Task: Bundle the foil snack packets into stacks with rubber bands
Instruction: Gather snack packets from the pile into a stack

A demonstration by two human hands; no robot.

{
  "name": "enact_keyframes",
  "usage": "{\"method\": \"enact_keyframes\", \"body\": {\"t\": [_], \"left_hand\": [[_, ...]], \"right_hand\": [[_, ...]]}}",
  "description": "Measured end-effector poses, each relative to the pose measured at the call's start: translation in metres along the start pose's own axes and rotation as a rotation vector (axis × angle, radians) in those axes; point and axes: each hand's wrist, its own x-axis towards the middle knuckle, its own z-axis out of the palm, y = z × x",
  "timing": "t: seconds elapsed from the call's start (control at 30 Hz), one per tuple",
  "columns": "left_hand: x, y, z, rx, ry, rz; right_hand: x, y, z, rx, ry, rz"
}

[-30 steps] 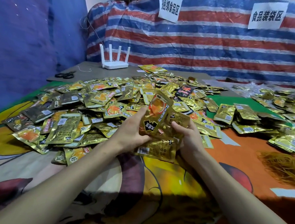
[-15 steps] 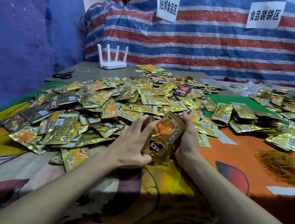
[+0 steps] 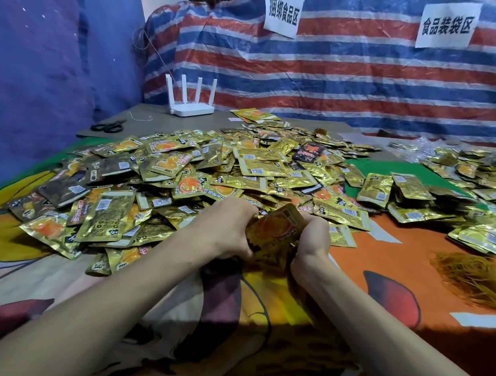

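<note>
The left hand (image 3: 231, 231) and right hand (image 3: 314, 237) curl tight round a small stack (image 3: 276, 228) just in front of the big pile (image 3: 167, 181), squaring it up I think, so next one hand must fetch a band (the bands (image 3: 477, 274) lie off right).

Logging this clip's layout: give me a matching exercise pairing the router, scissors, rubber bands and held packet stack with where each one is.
1 router
2 scissors
3 rubber bands
4 packet stack

a gripped by left hand and right hand
b heaped on the orange cloth, right side
c standing by the striped tarp
d lying on the grey board, far left

Pairs: 1-c, 2-d, 3-b, 4-a
</note>
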Motion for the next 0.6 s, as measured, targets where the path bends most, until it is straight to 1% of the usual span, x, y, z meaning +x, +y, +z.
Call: {"method": "enact_keyframes", "body": {"t": [0.07, 0.13, 0.17, 0.2, 0.27, 0.33, 0.4, 0.43, 0.47, 0.53, 0.6], "left_hand": [[0.003, -0.002, 0.002, -0.128, -0.004, 0.017], [0.002, -0.012, 0.004, -0.312, 0.07, 0.002], [0.001, -0.018, 0.005, -0.43, 0.104, -0.044], [0.0, -0.023, 0.006, -0.588, 0.128, -0.112], [0.0, -0.026, 0.007, -1.034, 0.183, -0.291], [0.001, -0.023, 0.01, -1.436, 0.237, -0.44], [0.002, -0.014, 0.018, -1.643, 0.281, -0.476], [0.001, -0.008, 0.025, -1.668, 0.294, -0.455], [-0.002, -0.003, 0.032, -1.635, 0.304, -0.432], [-0.006, 0.0, 0.047, -1.401, 0.31, -0.384], [-0.005, -0.008, 0.048, -1.108, 0.265, -0.334]], "right_hand": [[-0.001, -0.005, 0.001, 0.005, 0.011, 0.05], [0.003, -0.014, -0.002, 0.072, -0.027, 0.074], [0.006, -0.018, -0.005, 0.108, -0.057, 0.074], [0.008, -0.02, -0.007, 0.139, -0.077, 0.069], [0.007, -0.019, -0.011, 0.155, -0.1, 0.05], [-0.002, -0.013, -0.007, 0.139, -0.19, 0.024], [-0.013, -0.005, 0.004, 0.06, -0.297, -0.05], [-0.018, -0.001, 0.011, -0.015, -0.331, -0.133], [-0.021, 0.001, 0.018, -0.094, -0.331, -0.237], [-0.022, 0.003, 0.028, -0.205, -0.244, -0.429], [-0.019, 0.002, 0.03, -0.279, -0.22, -0.553]]}}
